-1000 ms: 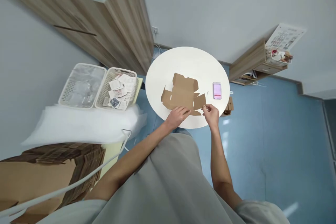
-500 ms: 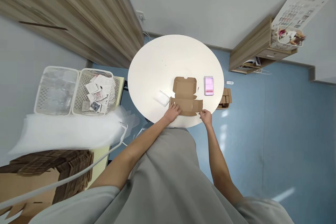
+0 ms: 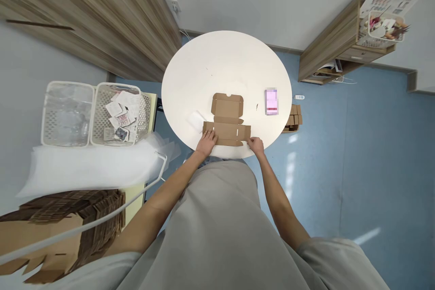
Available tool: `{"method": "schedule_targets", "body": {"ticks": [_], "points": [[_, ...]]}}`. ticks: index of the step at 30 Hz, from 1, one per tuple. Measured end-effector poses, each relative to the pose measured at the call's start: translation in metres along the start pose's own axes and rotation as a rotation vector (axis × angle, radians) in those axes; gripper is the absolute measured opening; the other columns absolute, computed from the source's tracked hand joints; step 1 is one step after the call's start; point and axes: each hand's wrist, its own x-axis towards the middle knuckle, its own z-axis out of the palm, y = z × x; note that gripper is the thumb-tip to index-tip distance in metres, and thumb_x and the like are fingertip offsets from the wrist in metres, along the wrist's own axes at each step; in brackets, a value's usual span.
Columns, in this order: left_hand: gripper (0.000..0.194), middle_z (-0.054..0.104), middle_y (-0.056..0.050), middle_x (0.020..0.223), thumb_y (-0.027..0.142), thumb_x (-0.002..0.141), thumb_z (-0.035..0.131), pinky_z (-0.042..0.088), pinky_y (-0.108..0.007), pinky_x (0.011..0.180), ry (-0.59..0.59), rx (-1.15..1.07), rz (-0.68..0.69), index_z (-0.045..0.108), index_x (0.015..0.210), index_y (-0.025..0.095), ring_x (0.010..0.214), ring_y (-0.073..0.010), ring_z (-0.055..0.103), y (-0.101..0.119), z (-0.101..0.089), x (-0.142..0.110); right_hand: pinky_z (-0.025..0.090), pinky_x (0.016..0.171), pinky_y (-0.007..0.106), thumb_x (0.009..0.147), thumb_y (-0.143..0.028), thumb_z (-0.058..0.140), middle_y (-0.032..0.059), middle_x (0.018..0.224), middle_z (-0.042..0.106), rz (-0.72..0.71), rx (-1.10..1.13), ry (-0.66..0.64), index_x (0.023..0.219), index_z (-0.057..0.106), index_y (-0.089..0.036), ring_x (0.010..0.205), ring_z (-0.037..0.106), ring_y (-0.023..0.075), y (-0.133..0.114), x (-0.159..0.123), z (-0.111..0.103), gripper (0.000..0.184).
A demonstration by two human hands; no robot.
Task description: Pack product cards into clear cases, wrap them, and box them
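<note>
An unfolded brown cardboard box [image 3: 227, 132] lies on the white round table [image 3: 220, 61], its lid part towards the far side with the edges raised a little. My left hand [image 3: 205, 143] rests on the box's left end, fingers stretched over the cardboard. At the right flap, my right hand [image 3: 256, 145] is closed, thumb and fingers pinching the near corner. Partly behind the left flap sits a flat white piece [image 3: 196, 120], its kind unclear.
A phone [image 3: 271, 102] with a blurred screen lies on the table's right. To the left stand a basket of small packets [image 3: 122, 115], a basket of clear plastic [image 3: 68, 113], white foam sheets [image 3: 91, 167] and stacked flat cardboard [image 3: 68, 226]. Small boxes [image 3: 295, 115] stand beyond the table's right edge.
The box has turned straighter and its lid edges have come up. My left hand has shifted to its left end; the right still pinches the right flap. The white piece has come into view.
</note>
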Motion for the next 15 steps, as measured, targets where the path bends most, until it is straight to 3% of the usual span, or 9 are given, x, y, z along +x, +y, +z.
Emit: {"method": "schedule_targets", "body": {"ticks": [3, 7, 11, 15], "points": [[0.059, 0.048, -0.025, 0.167, 0.003, 0.095, 0.044, 0.027, -0.055, 0.134, 0.042, -0.05, -0.007, 0.06, 0.152, 0.007, 0.162, -0.0344, 0.038, 0.001, 0.006, -0.004, 0.054, 0.085, 0.032, 0.104, -0.033, 0.059, 0.017, 0.126, 0.074, -0.01, -0.123, 0.12, 0.114, 0.073, -0.017, 0.106, 0.075, 0.0283, -0.013, -0.005, -0.004, 0.024], [0.065, 0.047, -0.028, 0.166, -0.001, 0.094, 0.039, 0.03, -0.051, 0.133, 0.033, -0.09, -0.018, 0.051, 0.158, 0.0, 0.161, -0.0337, 0.041, 0.01, 0.01, -0.002, 0.056, 0.095, 0.043, 0.108, -0.029, 0.045, 0.0241, 0.146, 0.059, -0.167, -0.133, 0.262, 0.147, 0.053, -0.013, 0.11, 0.072, 0.0321, -0.046, 0.0, -0.007, 0.042], [0.069, 0.045, -0.03, 0.166, -0.004, 0.094, 0.037, 0.034, -0.047, 0.131, 0.003, -0.102, -0.039, 0.042, 0.162, -0.003, 0.159, -0.0318, 0.044, 0.016, 0.009, 0.003, 0.054, 0.106, 0.05, 0.106, -0.03, 0.05, 0.0273, 0.144, 0.06, -0.23, -0.092, 0.22, 0.168, 0.023, -0.008, 0.125, 0.067, 0.0385, -0.083, 0.023, 0.0, 0.071], [0.075, 0.046, -0.028, 0.167, -0.005, 0.092, 0.04, 0.039, -0.042, 0.128, -0.031, -0.133, -0.05, 0.034, 0.167, 0.003, 0.157, -0.0269, 0.047, 0.018, 0.005, 0.004, 0.054, 0.108, 0.053, 0.101, -0.029, 0.056, 0.0267, 0.148, 0.058, -0.245, -0.05, 0.156, 0.174, 0.001, -0.01, 0.129, 0.064, 0.039, -0.1, 0.045, 0.006, 0.094]]}}
